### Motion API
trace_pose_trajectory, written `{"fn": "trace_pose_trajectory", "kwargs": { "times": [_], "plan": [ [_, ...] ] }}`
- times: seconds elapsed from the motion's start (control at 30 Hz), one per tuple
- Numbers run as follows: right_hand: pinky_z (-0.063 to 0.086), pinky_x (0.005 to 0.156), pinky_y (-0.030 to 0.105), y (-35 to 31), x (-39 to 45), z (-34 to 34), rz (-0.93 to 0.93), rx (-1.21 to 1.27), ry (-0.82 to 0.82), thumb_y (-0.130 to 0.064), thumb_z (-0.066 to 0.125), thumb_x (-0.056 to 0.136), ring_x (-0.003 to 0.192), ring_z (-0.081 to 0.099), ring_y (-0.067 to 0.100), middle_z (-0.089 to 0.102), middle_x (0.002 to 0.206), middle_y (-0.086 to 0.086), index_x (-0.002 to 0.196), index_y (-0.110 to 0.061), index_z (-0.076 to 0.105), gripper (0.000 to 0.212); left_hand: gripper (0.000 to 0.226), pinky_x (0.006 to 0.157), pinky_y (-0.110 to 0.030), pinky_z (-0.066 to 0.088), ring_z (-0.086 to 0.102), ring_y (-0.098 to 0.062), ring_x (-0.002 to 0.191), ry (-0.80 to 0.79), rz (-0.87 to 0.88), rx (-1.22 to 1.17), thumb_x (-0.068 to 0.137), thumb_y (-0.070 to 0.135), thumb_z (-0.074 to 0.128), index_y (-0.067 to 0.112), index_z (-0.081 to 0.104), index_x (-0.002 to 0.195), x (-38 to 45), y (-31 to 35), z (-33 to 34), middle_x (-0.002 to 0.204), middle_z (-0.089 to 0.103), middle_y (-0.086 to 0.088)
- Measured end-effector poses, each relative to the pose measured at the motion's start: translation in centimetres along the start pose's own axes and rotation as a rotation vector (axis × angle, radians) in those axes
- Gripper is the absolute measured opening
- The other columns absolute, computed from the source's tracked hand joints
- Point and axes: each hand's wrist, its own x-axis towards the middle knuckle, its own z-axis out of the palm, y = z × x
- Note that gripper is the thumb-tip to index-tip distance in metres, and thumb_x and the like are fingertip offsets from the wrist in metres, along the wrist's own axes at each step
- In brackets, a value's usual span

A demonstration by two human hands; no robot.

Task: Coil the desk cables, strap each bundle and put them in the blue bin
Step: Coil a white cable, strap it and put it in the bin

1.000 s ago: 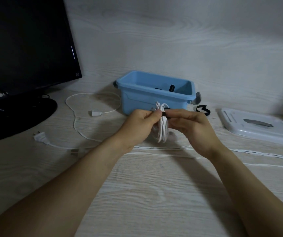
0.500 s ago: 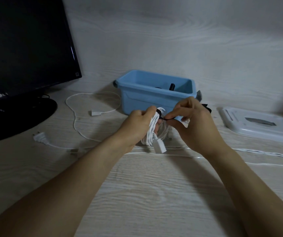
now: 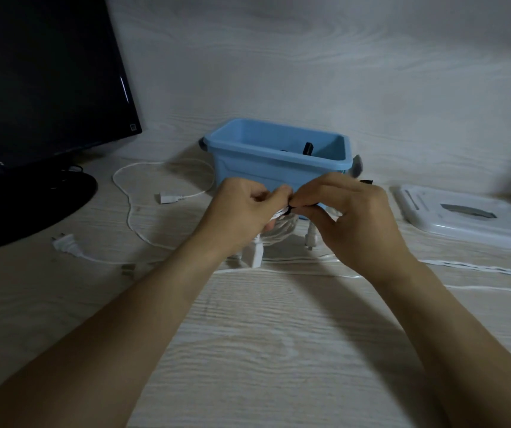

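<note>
My left hand (image 3: 241, 208) grips the coiled white cable (image 3: 282, 230) while my right hand (image 3: 350, 211) pinches its black strap (image 3: 291, 208), just near of the blue bin (image 3: 278, 168).

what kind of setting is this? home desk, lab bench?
Likely a home or office desk: a dark monitor on its stand, loose white cables across the pale wood-grain desktop, and a blue bin by the wall.

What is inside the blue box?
Inside the blue bin, a small black thing sticks up near the back, with another dark bit beside it. The front wall hides the bottom, so what else lies in there cannot be seen.
</note>
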Motion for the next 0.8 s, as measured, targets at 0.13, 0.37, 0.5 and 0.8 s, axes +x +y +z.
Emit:
{"fn": "trace_pose_trajectory", "kwargs": {
  "times": [0.13, 0.37, 0.5, 0.8],
  "plan": [
    [0.047, 0.078, 0.006, -0.4, -0.2, -0.2, 0.234, 0.205, 0.083, -0.005, 0.086, 0.072, 0.080, 0.067, -0.003, 0.071, 0.081, -0.010, 0.081, -0.011, 0.077, 0.014, 0.051, 0.046, -0.023, 0.031, 0.041, -0.013, 0.042, -0.069, 0.071, 0.068, 0.093, 0.032, 0.064, -0.004, 0.062, 0.057, -0.3, -0.2, -0.1, 0.051, 0.056, -0.020],
    [0.058, 0.077, 0.023, -0.3, -0.2, 0.6, 0.569, 0.511, 0.014, 0.004, 0.078, 0.080, 0.079, 0.074, 0.015, 0.076, 0.085, 0.002, 0.086, -0.010, 0.074, 0.015, 0.053, 0.053, -0.043, 0.039, 0.042, -0.016, 0.053, -0.214, 0.059, 0.152, 0.098, 0.037, 0.051, 0.005, 0.047, 0.056, -0.2, -1.1, 0.5, 0.053, 0.041, -0.010],
    [0.057, 0.075, 0.021, -0.1, -0.2, 0.9, 0.674, 0.564, 0.008, 0.010, 0.072, 0.082, 0.076, 0.071, 0.012, 0.074, 0.081, 0.001, 0.083, -0.012, 0.073, 0.022, 0.041, 0.050, -0.021, 0.031, 0.042, -0.002, 0.051, -0.290, 0.159, 0.197, 0.094, 0.031, 0.064, 0.019, 0.053, 0.056, -0.5, -1.2, 0.6, 0.050, 0.048, 0.011],
    [0.054, 0.074, 0.020, 0.2, -0.3, 1.1, 0.832, 0.766, -0.003, 0.013, 0.066, 0.083, 0.080, 0.069, 0.012, 0.073, 0.088, 0.006, 0.093, -0.003, 0.073, 0.021, 0.027, 0.059, -0.013, 0.038, 0.060, 0.004, 0.066, -0.337, 0.201, 0.254, 0.088, 0.029, 0.072, 0.041, 0.061, 0.068, -0.6, -0.8, 0.3, 0.064, 0.062, 0.027]
  ]
}}
